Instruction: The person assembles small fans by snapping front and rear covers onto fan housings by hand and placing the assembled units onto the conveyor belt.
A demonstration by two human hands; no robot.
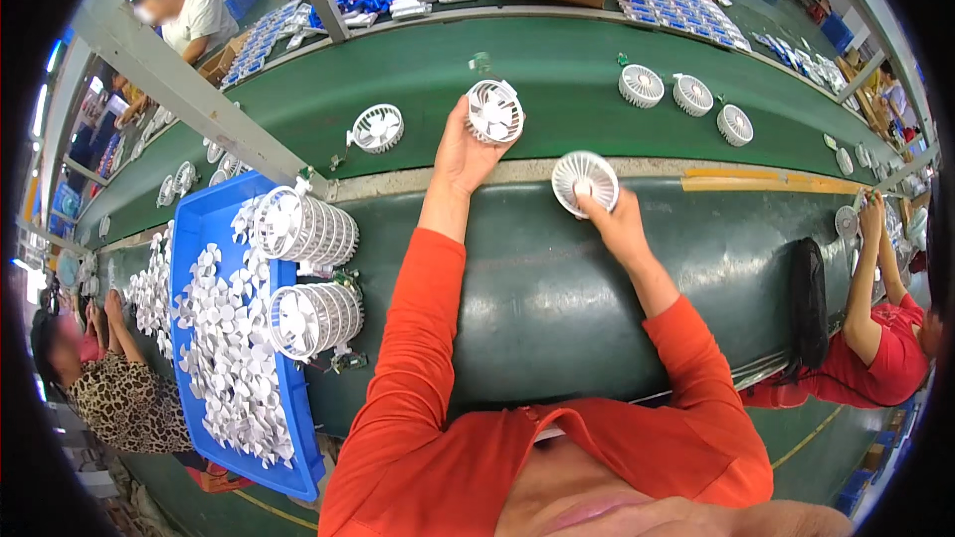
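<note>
My left hand grips a round white fan housing with blades inside, held over the near edge of the conveyor. A small green circuit board shows just beyond that housing. Between the fingers and thumb of my right hand is a white slatted fan grille, raised above the worktable. The two parts are apart. Left of my left forearm, a stack of white fan housings lies on its side, with a second stack nearer me; blades show in their end faces.
A blue bin on the left holds many loose white fan blades. Ahead runs a green conveyor belt, carrying a fan at left and several at right. A metal post slants by the bin. Co-workers sit on both sides.
</note>
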